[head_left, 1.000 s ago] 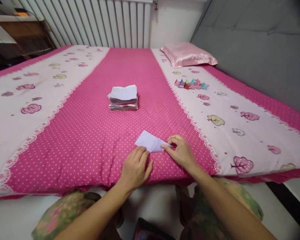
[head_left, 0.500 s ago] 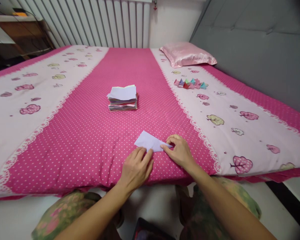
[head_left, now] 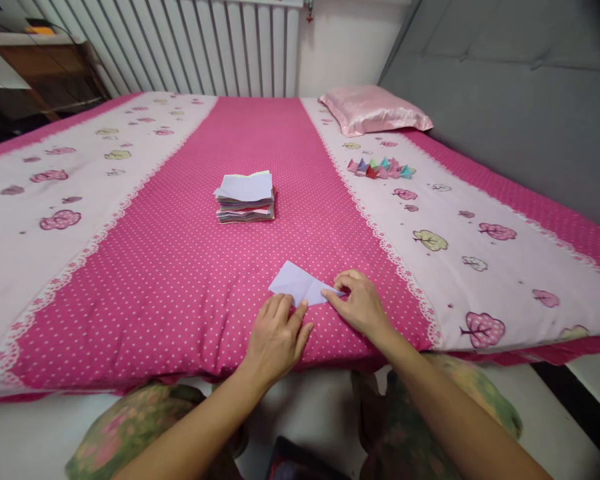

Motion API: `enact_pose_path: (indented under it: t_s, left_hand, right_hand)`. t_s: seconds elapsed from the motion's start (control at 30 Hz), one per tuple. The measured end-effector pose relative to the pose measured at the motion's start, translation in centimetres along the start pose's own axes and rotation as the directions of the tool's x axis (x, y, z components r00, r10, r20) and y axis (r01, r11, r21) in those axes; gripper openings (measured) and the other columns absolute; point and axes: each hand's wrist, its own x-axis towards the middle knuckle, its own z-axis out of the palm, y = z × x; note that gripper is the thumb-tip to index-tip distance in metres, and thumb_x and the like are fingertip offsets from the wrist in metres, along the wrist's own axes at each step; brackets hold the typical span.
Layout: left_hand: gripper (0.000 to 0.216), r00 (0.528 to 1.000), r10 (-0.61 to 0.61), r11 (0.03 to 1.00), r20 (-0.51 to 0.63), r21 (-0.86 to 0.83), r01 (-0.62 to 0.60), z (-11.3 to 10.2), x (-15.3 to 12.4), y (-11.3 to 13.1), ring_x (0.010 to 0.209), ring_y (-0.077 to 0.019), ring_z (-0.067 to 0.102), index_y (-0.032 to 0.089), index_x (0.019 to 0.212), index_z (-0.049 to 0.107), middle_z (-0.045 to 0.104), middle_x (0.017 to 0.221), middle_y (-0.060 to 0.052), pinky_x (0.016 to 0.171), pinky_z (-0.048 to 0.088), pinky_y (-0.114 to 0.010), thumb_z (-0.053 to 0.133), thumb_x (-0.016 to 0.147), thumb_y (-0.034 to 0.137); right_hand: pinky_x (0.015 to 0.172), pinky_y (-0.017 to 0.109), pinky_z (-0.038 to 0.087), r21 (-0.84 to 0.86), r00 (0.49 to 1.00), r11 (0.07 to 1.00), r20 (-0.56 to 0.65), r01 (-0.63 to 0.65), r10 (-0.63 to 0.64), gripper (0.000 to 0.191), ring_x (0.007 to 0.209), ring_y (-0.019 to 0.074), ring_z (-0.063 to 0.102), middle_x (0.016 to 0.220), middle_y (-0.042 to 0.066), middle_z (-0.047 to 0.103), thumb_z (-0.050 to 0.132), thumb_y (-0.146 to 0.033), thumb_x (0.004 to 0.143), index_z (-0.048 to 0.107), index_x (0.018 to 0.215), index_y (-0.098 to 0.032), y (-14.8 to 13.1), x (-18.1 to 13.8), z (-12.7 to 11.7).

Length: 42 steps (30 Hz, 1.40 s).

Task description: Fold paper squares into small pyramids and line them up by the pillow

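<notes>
Knees: two, in green floral cloth (head_left: 145, 420); lowest in view, in front of the bed's near edge, one under each forearm
Left hand (head_left: 275, 337): one; lying palm down on the bed cover (head_left: 180, 280); fingers stretched out and close together, gripping nothing; fingertips (head_left: 300, 308) touching the near left edge of the folded paper
Right hand (head_left: 363, 307): one; thumb and forefinger closed together on the right-hand tip of the folded paper, pinning it to the cover; other fingers curled
Folded paper (head_left: 299, 283): one sheet, pale lilac, folded to a flat pointed shape; lying on the dotted pink middle strip near the bed's front edge, between the two hands and touched by both
Bed cover: one; a pink dotted strip down the middle, two pale side panels with printed trees, a lace line at each seam
Paper stack (head_left: 245, 197): one pile of mixed-colour sheets, a pale one on top; farther up the middle strip, well apart from the hands
Folded pieces (head_left: 380, 167): one short row on the right pale panel, in pink, purple, red, green and blue; they overlap, so the exact count cannot be told
Pillow (head_left: 375, 110): one, shiny pink; beyond the row, beside the grey headboard (head_left: 505, 100)
Radiator (head_left: 205, 47): one, white and ribbed; along the far wall
</notes>
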Motion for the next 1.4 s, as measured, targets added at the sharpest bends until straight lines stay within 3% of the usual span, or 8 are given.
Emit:
enact_pose_path:
  t_s: [0.3,0.5,0.63,0.93,1.4]
  left_hand:
    - [0.031,0.999,-0.02,1.0,-0.034,-0.014,0.02,0.0,0.2,0.2,0.096,-0.0266,0.05,0.011,0.106,0.062,0.055,0.097,-0.014,0.084,0.047,-0.043,0.05,0.084,0.03]
    - [0.032,0.999,-0.017,1.0,-0.035,-0.012,0.016,0.0,0.3,0.3,0.093,-0.0259,0.05,0.01,0.107,0.062,0.056,0.096,-0.014,0.082,0.047,-0.043,0.051,0.084,0.029]
    - [0.032,0.999,-0.016,1.0,-0.028,-0.009,0.016,-0.1,0.3,0.3,0.093,-0.0259,0.05,0.01,0.107,0.062,0.056,0.096,-0.014,0.082,0.047,-0.043,0.05,0.084,0.029]
    - [0.028,0.999,-0.019,1.0,-0.049,0.006,0.019,0.0,0.5,0.4,0.091,-0.0257,0.05,0.01,0.101,0.063,0.056,0.094,-0.014,0.08,0.047,-0.041,0.05,0.084,0.028]
    - [0.029,0.999,-0.032,0.999,-0.036,-0.009,0.031,0.0,0.3,0.3,0.092,-0.0255,0.05,0.012,0.104,0.062,0.055,0.095,-0.013,0.08,0.047,-0.042,0.05,0.084,0.029]
  right_hand:
    - [0.07,0.033,0.04,-0.033,0.998,0.998,-0.028,-0.054,0.053,0.027,0.075,0.0204,0.053,0.075,0.003,0.059,0.067,-0.044,0.068,0.054,0.068,-0.02,0.0,-0.2,-0.3]
    - [0.083,0.039,0.037,0.009,0.998,0.998,-0.018,0.056,-0.056,0.013,0.091,0.0224,0.054,0.095,0.004,0.062,0.062,-0.033,0.076,0.067,0.083,-0.024,0.3,-0.4,-0.2]
    - [0.089,0.042,0.034,-0.022,0.994,0.995,-0.055,0.098,-0.099,0.01,0.098,0.0233,0.052,0.102,0.004,0.061,0.062,-0.031,0.074,0.07,0.079,-0.027,-0.2,-0.7,0.0]
    - [0.095,0.044,0.029,-0.188,0.993,0.982,-0.112,0.005,-0.026,0.029,0.104,0.028,0.047,0.108,0.009,0.057,0.067,-0.042,0.063,0.06,0.082,-0.021,-2.7,-1.3,1.1]
    - [0.094,0.044,0.029,-0.155,0.996,0.985,-0.049,-0.074,0.068,0.02,0.106,0.0272,0.045,0.113,0.006,0.055,0.063,-0.031,0.064,0.061,0.082,-0.023,-2.2,-1.3,0.6]
